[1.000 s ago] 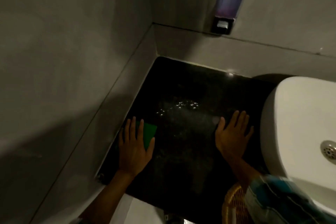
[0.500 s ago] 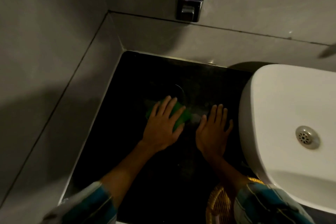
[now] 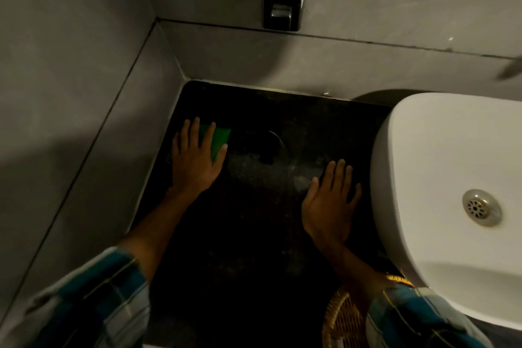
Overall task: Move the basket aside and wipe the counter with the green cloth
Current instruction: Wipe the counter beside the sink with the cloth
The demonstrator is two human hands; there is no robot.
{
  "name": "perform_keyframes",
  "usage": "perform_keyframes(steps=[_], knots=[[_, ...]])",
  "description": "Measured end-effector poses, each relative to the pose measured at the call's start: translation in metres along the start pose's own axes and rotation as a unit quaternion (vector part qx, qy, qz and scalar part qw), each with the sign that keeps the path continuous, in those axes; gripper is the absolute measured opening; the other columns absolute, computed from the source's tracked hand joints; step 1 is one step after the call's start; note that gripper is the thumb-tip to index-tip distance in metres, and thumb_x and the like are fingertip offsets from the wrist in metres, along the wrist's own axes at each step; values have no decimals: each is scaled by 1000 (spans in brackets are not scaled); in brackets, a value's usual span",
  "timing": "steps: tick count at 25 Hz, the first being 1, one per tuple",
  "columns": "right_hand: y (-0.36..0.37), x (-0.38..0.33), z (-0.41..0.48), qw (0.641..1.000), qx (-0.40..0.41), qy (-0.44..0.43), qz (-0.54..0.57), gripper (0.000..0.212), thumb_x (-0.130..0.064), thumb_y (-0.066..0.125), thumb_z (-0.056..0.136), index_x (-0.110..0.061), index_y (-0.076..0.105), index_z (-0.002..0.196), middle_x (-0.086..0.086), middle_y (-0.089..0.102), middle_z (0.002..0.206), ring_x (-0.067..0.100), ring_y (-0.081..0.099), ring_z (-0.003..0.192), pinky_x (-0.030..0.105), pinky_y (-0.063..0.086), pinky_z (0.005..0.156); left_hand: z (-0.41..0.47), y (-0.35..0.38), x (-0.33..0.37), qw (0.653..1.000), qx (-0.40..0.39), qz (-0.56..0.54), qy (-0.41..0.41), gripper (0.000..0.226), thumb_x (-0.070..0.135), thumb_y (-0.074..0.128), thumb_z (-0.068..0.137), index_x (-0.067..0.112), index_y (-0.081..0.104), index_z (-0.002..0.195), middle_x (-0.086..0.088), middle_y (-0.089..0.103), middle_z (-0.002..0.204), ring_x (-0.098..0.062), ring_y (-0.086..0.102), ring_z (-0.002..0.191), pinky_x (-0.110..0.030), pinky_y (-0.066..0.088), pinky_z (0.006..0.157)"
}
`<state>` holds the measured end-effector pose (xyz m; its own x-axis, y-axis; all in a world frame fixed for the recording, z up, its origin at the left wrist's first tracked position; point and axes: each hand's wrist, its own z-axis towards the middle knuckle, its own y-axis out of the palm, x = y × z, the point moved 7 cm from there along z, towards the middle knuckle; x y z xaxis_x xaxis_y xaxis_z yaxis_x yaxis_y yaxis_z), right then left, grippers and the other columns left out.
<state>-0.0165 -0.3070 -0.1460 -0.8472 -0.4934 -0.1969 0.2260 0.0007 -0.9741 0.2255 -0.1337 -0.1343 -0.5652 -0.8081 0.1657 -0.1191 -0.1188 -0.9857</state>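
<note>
Cloth (image 3: 219,140) slid left w/ L hand (image 3: 195,161) — R hand (image 3: 329,203) flat on counter (image 3: 254,234).

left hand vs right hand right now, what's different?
The left hand presses flat on the green cloth; the right hand lies bare on the black counter with nothing under it. The left hand is by the wall at the counter's left edge; the right hand is beside the white sink. The left hand reaches farther back. Both are palm down with fingers spread.
</note>
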Motion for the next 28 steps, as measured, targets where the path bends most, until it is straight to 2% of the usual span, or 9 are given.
perform_keyframes(steps=[2,4,8,10,12,14,18,22,28], knots=[[0,0,0,1000,-5,2,-3,54,-34,30,99,-8,37,145,13,35,155,29,27,145,54,21,115,36,6,31,1000,-13,-8,7,60,51,34,93,23,30,146,-17,23,158,-34,11,147,-56,13,118],[1,-1,-1,1000,-4,-4,-4,53,-34,29,99,-8,37,145,12,35,155,29,27,145,54,21,115,45,12,74,999,-17,3,49,59,51,35,93,25,30,146,-14,24,158,-32,11,148,-54,12,117],[-1,-1,-1,1000,-7,-8,8,51,-30,31,99,-7,37,144,12,36,155,29,28,145,53,21,115,-31,22,125,981,-10,16,192,56,53,36,90,31,38,141,-7,34,155,-27,21,146,-49,21,116],[-2,0,0,1000,-14,-8,12,51,-30,29,99,-8,36,145,12,35,156,29,26,146,53,20,116,-78,27,119,976,-11,13,217,55,54,35,90,34,37,141,-5,35,155,-26,23,146,-49,25,116],[-3,1,0,1000,-18,-2,14,52,-30,28,99,-8,35,146,12,33,156,28,26,146,53,20,116,-103,31,100,981,-19,28,191,55,56,30,92,34,31,144,-5,31,157,-26,22,146,-51,28,115],[-4,1,-1,1000,-16,-1,12,52,-30,29,98,-7,36,145,12,34,156,28,27,146,53,22,116,-94,27,77,991,-3,41,127,57,56,29,92,33,30,144,-6,31,156,-28,24,145,-52,29,113],[-1,2,2,1000,-17,7,12,52,-30,31,98,-7,37,145,11,34,156,28,27,146,52,21,115,-3,14,70,1000,14,2,18,57,52,34,93,25,33,144,-15,28,156,-33,17,147,-56,20,116],[1,0,0,1000,-28,4,4,52,-31,31,99,-8,37,145,11,33,156,28,26,146,52,22,115,48,24,115,1000,-19,-21,-7,60,49,32,94,23,25,148,-15,16,160,-33,3,149,-57,6,118],[-1,-2,-2,999,-29,-1,40,52,-30,32,99,-8,36,145,12,33,156,29,26,146,53,22,116,-7,18,122,999,10,-10,-35,60,46,34,94,22,25,148,-17,16,160,-34,5,148,-58,9,118]])
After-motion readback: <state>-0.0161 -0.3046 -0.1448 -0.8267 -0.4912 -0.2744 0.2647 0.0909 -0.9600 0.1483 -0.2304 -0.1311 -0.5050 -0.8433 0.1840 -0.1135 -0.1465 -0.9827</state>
